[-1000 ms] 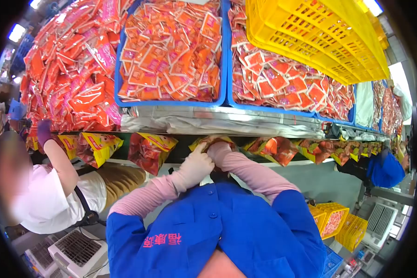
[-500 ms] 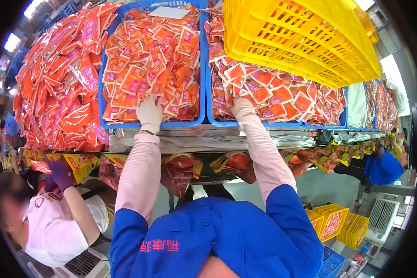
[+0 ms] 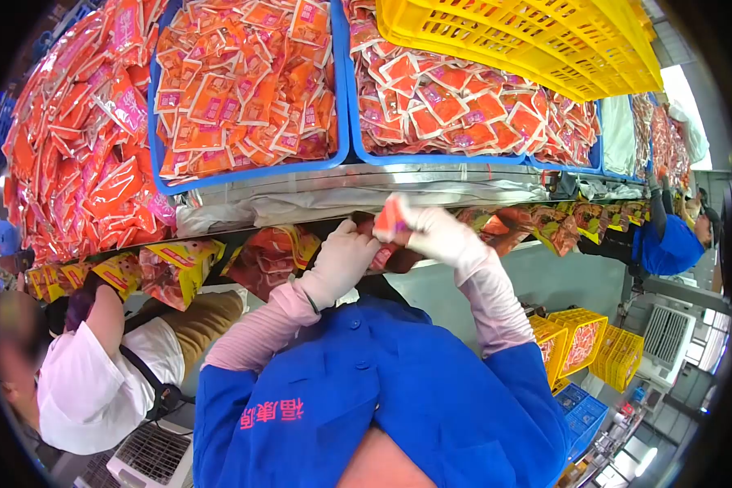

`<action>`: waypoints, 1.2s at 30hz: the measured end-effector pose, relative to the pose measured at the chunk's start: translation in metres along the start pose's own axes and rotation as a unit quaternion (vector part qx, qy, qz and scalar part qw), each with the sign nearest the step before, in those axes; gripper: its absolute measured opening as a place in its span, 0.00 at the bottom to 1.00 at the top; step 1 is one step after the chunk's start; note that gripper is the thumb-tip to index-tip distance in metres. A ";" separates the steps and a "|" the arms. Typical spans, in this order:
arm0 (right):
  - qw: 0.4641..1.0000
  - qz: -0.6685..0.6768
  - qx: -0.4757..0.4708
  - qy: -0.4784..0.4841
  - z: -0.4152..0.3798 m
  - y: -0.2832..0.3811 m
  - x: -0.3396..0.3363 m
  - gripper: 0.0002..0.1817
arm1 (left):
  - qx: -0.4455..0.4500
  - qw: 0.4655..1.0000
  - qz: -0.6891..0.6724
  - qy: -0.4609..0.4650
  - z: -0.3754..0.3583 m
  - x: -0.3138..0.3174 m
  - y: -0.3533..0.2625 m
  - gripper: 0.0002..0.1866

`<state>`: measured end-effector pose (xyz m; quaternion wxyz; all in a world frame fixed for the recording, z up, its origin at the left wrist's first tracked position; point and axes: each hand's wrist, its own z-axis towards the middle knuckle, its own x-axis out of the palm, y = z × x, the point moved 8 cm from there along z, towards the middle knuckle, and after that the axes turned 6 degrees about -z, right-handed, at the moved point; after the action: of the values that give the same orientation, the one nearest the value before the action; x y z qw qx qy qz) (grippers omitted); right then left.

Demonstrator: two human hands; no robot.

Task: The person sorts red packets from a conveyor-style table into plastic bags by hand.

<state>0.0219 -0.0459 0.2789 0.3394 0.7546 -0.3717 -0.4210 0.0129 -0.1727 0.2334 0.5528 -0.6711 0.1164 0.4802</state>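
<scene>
Half a second earlier both gloved hands had been up in the blue crates; now they had dropped to just below the steel shelf edge (image 3: 382,193), in front of the chest. The right hand (image 3: 435,236) was clenched on a small orange sachet (image 3: 389,218), pinching it upright just under that shelf edge. The left hand (image 3: 342,259) had come down beside it, fingers curled at the mouth of a dark red bag (image 3: 386,256); whether it gripped the bag could not be told. Above the shelf edge sat the blue crates (image 3: 337,89) full of sachets, topped by a yellow crate (image 3: 537,37). Left of the shelf, a co-worker's purple-gloved hand (image 3: 80,302) had sunk lower.
</scene>
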 end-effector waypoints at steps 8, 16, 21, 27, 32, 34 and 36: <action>0.812 -0.498 0.110 0.285 0.066 -0.109 0.146 0.19 | 0.134 0.977 0.160 0.048 -0.053 0.017 0.011 0.05; 0.888 -0.409 0.053 0.204 0.091 -0.090 0.169 0.19 | 0.088 0.986 0.133 0.054 -0.073 -0.003 0.011 0.06; 0.778 -0.535 0.038 0.327 0.091 -0.063 0.169 0.14 | 0.067 0.991 0.116 0.024 -0.075 -0.028 0.019 0.06; 0.821 -0.537 -0.133 0.139 0.145 -0.074 0.232 0.21 | 0.091 0.983 0.117 0.106 -0.089 -0.013 0.012 0.04; 0.914 -0.247 -0.133 0.293 0.076 0.057 0.077 0.15 | -0.060 0.998 -0.023 -0.022 -0.056 -0.116 0.044 0.06; 0.952 -0.307 -0.019 0.001 0.114 0.043 -0.032 0.15 | -0.189 0.971 0.034 -0.143 -0.029 -0.157 0.097 0.07; 0.927 -0.339 -0.005 -0.162 0.178 -0.024 -0.108 0.22 | -0.192 0.927 0.156 -0.283 0.012 -0.179 0.160 0.15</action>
<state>-0.1695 0.0220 0.2267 0.1155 0.7550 -0.1418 -0.6297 -0.1947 -0.2879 0.2723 0.3415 -0.5737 -0.0363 0.7436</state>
